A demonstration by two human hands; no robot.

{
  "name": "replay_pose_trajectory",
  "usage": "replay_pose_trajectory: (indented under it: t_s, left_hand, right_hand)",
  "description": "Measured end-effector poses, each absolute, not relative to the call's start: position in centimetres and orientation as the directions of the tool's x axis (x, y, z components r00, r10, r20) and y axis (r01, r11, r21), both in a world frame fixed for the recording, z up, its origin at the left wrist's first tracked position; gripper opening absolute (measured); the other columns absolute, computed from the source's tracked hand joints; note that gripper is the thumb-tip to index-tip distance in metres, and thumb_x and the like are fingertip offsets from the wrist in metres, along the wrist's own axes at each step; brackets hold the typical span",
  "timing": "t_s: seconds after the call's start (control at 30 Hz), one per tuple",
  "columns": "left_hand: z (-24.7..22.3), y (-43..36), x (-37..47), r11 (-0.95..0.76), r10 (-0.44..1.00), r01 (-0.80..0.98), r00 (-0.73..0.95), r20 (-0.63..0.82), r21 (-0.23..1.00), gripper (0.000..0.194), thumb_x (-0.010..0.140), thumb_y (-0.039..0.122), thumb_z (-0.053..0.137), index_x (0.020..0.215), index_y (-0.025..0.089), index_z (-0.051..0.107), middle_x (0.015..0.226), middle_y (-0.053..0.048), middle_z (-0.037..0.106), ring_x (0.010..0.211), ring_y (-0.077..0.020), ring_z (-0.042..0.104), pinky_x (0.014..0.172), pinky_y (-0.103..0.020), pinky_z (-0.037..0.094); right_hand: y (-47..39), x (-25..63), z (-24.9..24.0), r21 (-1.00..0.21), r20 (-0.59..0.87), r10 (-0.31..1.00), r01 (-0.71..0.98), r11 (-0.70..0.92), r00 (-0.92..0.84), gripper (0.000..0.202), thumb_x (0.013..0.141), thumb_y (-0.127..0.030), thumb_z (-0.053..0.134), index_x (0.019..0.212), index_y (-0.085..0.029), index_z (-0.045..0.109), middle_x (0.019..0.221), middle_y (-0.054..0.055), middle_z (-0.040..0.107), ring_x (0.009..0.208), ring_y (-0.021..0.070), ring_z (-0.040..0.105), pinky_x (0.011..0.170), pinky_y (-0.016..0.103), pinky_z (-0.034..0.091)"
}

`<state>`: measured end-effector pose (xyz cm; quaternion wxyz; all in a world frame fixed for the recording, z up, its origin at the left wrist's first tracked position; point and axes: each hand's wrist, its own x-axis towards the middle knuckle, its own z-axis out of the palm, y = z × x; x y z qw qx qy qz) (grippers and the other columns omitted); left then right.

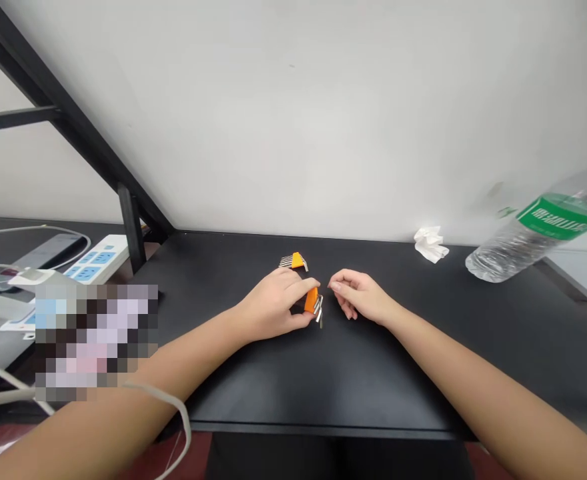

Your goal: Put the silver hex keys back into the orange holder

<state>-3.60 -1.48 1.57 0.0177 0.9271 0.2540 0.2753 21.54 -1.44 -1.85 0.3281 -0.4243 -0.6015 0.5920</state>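
In the middle of the black table, my left hand [276,303] is closed around an orange hex key holder [311,301]. Bent metal hex keys [319,309] stick out of its right end and cross at angles; the rest of the holder is behind my fingers. My right hand [358,293] rests a short way to the right of it, with thumb and index finger together and the other fingers curled under; nothing shows in it. Just beyond my left hand lies a second orange hex key holder [298,260], its row of keys pointing left.
A crumpled white tissue [430,244] lies by the wall, with a green-labelled plastic bottle [538,230] farther right. On the left are a white power strip [101,260], a blurred-out item [98,340] and loose white cables [171,400]. A black frame post [132,227] rises at the back left.
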Motion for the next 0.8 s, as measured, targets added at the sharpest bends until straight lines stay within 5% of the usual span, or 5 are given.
replay_pose_trajectory:
  t_s: [0.5,0.7,0.8]
  left_hand:
    - [0.4,-1.1,-3.1,-0.906,0.408,0.291,0.793,0.453,0.306,0.045,0.084,0.026,0.068,0.127,0.023,0.056,0.085,-0.002,0.069,0.076,-0.0182,0.064,0.081,-0.035,0.053]
    - [0.5,-1.0,-2.7,-0.923,0.354,0.228,0.819,0.451,0.31,0.045,0.086,0.025,0.066,0.129,0.022,0.053,0.085,-0.003,0.068,0.077,-0.0184,0.063,0.082,-0.037,0.052]
    - [0.8,-0.8,-2.6,-0.934,0.322,0.198,0.825,0.463,0.298,0.046,0.087,0.025,0.066,0.131,0.022,0.052,0.085,-0.003,0.067,0.076,-0.0185,0.063,0.081,-0.037,0.052]
  right_hand:
    - [-1.5,21.2,-1.2,-0.992,-0.126,0.936,0.072,-0.108,-0.33,0.034,0.091,-0.054,0.065,0.093,-0.02,0.06,0.06,-0.006,0.057,0.042,0.0092,0.052,0.038,0.02,0.04]
    - [-1.1,22.8,-0.1,-0.948,-0.026,0.959,0.312,0.066,-0.282,0.013,0.09,-0.033,0.06,0.086,-0.02,0.061,0.061,-0.006,0.054,0.05,0.0099,0.048,0.049,0.023,0.039]
    - [-0.4,25.0,0.6,-0.765,0.128,0.958,0.59,0.26,-0.256,0.006,0.083,-0.019,0.058,0.079,-0.02,0.062,0.067,-0.004,0.058,0.06,0.0112,0.05,0.06,0.025,0.04]
